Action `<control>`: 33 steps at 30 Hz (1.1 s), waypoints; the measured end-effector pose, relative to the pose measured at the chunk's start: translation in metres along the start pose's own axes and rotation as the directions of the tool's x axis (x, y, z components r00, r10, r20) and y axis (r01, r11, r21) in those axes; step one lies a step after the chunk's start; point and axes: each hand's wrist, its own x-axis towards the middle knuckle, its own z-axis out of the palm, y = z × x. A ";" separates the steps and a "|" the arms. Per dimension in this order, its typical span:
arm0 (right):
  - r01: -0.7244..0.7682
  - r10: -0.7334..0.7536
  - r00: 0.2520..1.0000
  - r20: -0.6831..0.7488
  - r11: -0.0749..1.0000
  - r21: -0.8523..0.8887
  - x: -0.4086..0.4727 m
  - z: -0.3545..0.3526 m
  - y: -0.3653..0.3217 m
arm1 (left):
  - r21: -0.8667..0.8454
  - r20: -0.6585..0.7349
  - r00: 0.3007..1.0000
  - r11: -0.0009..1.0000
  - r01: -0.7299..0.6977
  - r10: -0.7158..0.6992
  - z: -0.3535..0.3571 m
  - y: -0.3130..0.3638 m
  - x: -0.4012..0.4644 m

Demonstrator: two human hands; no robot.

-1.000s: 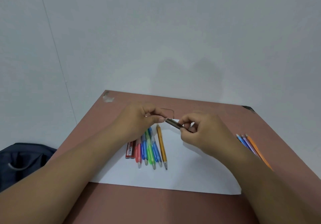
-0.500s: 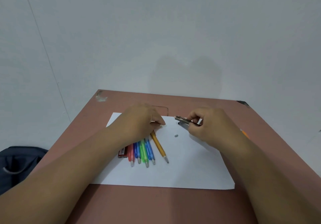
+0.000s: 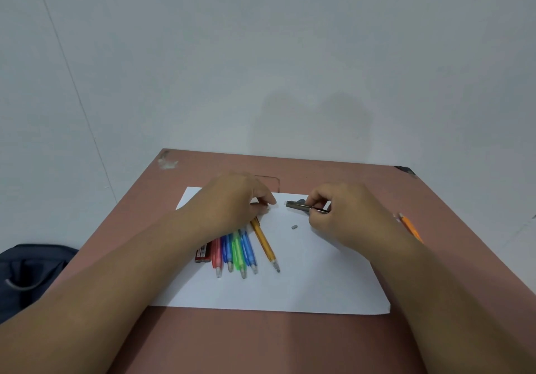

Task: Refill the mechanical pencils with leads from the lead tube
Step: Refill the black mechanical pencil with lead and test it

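Since a second ago the two hands have parted: they met over one dark pencil then, and now the left hand (image 3: 235, 199) has dropped to the white paper (image 3: 304, 283) while the right hand (image 3: 342, 214) keeps the dark pencil (image 3: 304, 207) alone. A small grey cap (image 3: 294, 226) now lies loose on the paper between them.

The right hand sits right of centre, its fingers curled and pinching the dark pencil, which points left and lies almost level just above the sheet. A dark piece shows just behind the pencil's left end; what it is cannot be told.

The left hand rests at the centre of the frame, knuckles up, fingers curled down, with the fingertips pinching something small and pale at the top end of the orange pencil (image 3: 265, 246). Whether that bit is a separate piece or part of the pencil cannot be told.

Below the left hand a row of pencils lies side by side on the paper, tips toward the lower edge of the frame: a red pencil (image 3: 217, 257), a blue pencil (image 3: 226, 253), a green pencil (image 3: 239, 254), a second blue pencil (image 3: 249, 253), and the orange one slanting a little apart on the right. The red lead tube (image 3: 203, 253) lies just left of the red pencil, partly hidden by the left wrist.

At the right edge of the brown table (image 3: 261, 344), beyond the right wrist, another orange pencil (image 3: 410, 227) shows. A dark bag (image 3: 32, 269) sits at the lower left, off the table.
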 end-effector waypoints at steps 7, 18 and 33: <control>0.009 -0.009 1.000 -0.008 1.000 0.007 0.001 0.001 0.000 | 0.015 -0.001 1.000 1.000 -0.018 0.018 -0.002 0.002 0.000; -0.004 0.004 1.000 -0.012 0.999 0.032 -0.001 -0.001 -0.003 | 0.003 -0.016 1.000 1.000 -0.008 0.008 0.001 0.001 0.000; -0.015 0.048 0.997 -0.057 0.875 0.484 -0.007 -0.005 -0.014 | -0.556 -0.124 0.986 0.831 0.024 -0.111 -0.011 0.011 -0.011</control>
